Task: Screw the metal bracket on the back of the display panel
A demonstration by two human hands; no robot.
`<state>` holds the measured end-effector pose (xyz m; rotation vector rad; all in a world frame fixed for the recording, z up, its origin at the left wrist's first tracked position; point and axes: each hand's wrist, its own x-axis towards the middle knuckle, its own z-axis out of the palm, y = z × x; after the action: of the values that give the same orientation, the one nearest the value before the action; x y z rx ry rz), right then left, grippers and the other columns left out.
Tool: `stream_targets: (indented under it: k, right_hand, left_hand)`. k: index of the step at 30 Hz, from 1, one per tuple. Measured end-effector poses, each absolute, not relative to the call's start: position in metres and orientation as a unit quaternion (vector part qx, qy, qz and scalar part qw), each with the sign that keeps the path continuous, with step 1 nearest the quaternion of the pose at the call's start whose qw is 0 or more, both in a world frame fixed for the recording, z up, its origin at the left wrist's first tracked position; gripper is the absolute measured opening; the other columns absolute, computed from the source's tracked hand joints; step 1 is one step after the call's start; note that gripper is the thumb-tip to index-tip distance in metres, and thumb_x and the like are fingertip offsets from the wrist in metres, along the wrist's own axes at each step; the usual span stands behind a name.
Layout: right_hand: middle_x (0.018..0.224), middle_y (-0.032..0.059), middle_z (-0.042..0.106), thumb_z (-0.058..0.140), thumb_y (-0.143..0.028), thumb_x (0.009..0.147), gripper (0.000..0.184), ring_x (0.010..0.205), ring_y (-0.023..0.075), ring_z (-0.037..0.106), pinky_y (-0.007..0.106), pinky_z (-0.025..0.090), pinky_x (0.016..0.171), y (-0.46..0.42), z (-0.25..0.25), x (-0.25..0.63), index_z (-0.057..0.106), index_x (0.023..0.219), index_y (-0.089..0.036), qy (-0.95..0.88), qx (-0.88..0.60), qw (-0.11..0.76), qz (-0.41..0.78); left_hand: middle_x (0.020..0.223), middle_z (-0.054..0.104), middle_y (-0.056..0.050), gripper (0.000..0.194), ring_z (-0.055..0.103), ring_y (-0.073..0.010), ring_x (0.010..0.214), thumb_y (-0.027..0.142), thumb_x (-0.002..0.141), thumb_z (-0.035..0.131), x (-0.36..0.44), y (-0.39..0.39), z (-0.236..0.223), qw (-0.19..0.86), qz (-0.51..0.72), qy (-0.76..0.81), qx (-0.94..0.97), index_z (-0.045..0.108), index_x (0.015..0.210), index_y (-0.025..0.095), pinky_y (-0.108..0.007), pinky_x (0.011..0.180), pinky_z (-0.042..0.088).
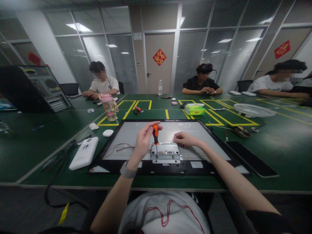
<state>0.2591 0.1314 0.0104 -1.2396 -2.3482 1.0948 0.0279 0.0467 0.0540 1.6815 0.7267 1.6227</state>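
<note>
Honestly, head view: main risk is the screwdriver (155, 134) skidding off the metal plate (168, 148) and scratching the panel (200, 130), likely cause being tilt or side load. Can't confirm tip seating. Panel's by the worktop's (290, 148) near edge, plate mid-length on the panel's near side. Left hand (143, 138): fingers pinching the handle, near upright. Right hand (184, 139): fingers curled by plate's far right corner; can't tell if gripping.

An office fitted as an electronics workshop, it shows glass partitions (114, 58) and a door (151, 76) behind a green, yellow-lined bench (292, 144), which carries a computer case (51, 87) and a display panel (168, 128), with people (107, 85) seated beyond.
</note>
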Motion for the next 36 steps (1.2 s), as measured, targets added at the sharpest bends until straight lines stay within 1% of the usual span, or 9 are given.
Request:
stream_targets:
  k: [6,10,13,16,20,22,26,29,36]
  right_hand:
    - [0.054,-0.0039,0.048,0.053,-0.052,0.078,0.037,0.043,0.007,0.043,0.02,0.037,0.04,0.1334,0.008,0.26,0.051,0.073,-0.015,-0.812,-0.424,0.137,0.376]
    - [0.054,-0.004,0.048,0.052,-0.051,0.079,0.036,0.043,0.0073,0.043,0.02,0.037,0.04,0.1321,0.0093,0.2598,0.051,0.074,-0.015,-0.812,-0.424,0.137,0.377]
    - [0.055,-0.004,0.048,0.053,-0.051,0.079,0.036,0.044,0.0074,0.043,0.02,0.038,0.041,0.1303,0.0115,0.2592,0.052,0.074,-0.015,-0.809,-0.428,0.134,0.379]
    - [0.055,-0.0039,0.048,0.053,-0.05,0.079,0.036,0.045,0.0076,0.043,0.02,0.038,0.041,0.13,0.0116,0.2591,0.052,0.075,-0.015,-0.808,-0.431,0.134,0.379]
    - [0.055,-0.004,0.047,0.053,-0.049,0.079,0.034,0.044,0.0074,0.043,0.02,0.038,0.04,0.132,0.0087,0.2596,0.052,0.075,-0.015,-0.809,-0.428,0.138,0.379]
    - [0.055,-0.004,0.048,0.053,-0.048,0.079,0.033,0.043,0.0072,0.043,0.02,0.038,0.04,0.1323,0.0082,0.2596,0.051,0.074,-0.015,-0.809,-0.427,0.138,0.379]
    - [0.054,-0.0045,0.047,0.052,-0.047,0.079,0.032,0.043,0.0068,0.042,0.019,0.037,0.04,0.1309,0.0102,0.2588,0.05,0.072,-0.015,-0.808,-0.429,0.137,0.381]
    - [0.053,-0.0046,0.047,0.054,-0.048,0.078,0.034,0.042,0.0068,0.042,0.02,0.036,0.04,0.13,0.0115,0.2584,0.05,0.072,-0.015,-0.807,-0.429,0.138,0.382]
    - [0.053,-0.0045,0.048,0.053,-0.05,0.078,0.035,0.043,0.0071,0.042,0.02,0.037,0.04,0.1308,0.0102,0.2589,0.05,0.071,-0.016,-0.81,-0.427,0.141,0.376]
  left_hand:
    - [0.086,0.055,-0.003,0.016,0.054,-0.0124,0.08,0.025,0.078,0.064,0.0284,0.0456,0.059,0.245,0.639,0.301,0.665,0.07,0.092,0.019,-0.022,0.075,0.044]
    - [0.097,0.059,-0.007,0.025,0.056,-0.0164,0.092,0.028,0.086,0.051,0.0271,0.0477,0.0561,0.272,0.644,0.297,0.651,0.07,0.1,0.018,-0.027,0.082,0.044]
    - [0.092,0.064,-0.006,0.032,0.059,-0.0175,0.093,0.027,0.09,0.043,0.0262,0.0487,0.0544,0.317,0.634,0.297,0.639,0.065,0.111,0.017,-0.03,0.086,0.043]
    - [0.089,0.062,-0.005,0.029,0.058,-0.0151,0.088,0.025,0.087,0.048,0.0265,0.0476,0.0564,0.297,0.629,0.309,0.649,0.065,0.11,0.019,-0.027,0.082,0.044]
    - [0.083,0.054,-0.002,0.018,0.053,-0.0114,0.077,0.022,0.078,0.062,0.027,0.0461,0.0602,0.227,0.642,0.321,0.658,0.07,0.095,0.019,-0.022,0.071,0.044]
    - [0.085,0.055,-0.003,0.018,0.054,-0.0116,0.079,0.023,0.08,0.06,0.0267,0.0467,0.0597,0.222,0.648,0.325,0.652,0.07,0.094,0.019,-0.022,0.072,0.043]
    - [0.097,0.063,-0.006,0.028,0.058,-0.0147,0.091,0.025,0.089,0.044,0.0262,0.0487,0.0556,0.268,0.65,0.324,0.634,0.067,0.106,0.02,-0.026,0.082,0.043]
    - [0.094,0.065,-0.006,0.028,0.06,-0.0148,0.088,0.026,0.088,0.048,0.0269,0.0485,0.0547,0.277,0.655,0.334,0.619,0.063,0.11,0.019,-0.026,0.08,0.045]
    - [0.08,0.051,-0.001,0.009,0.052,-0.0109,0.074,0.023,0.079,0.062,0.0257,0.0489,0.0573,0.208,0.672,0.32,0.635,0.068,0.083,0.018,-0.021,0.067,0.044]
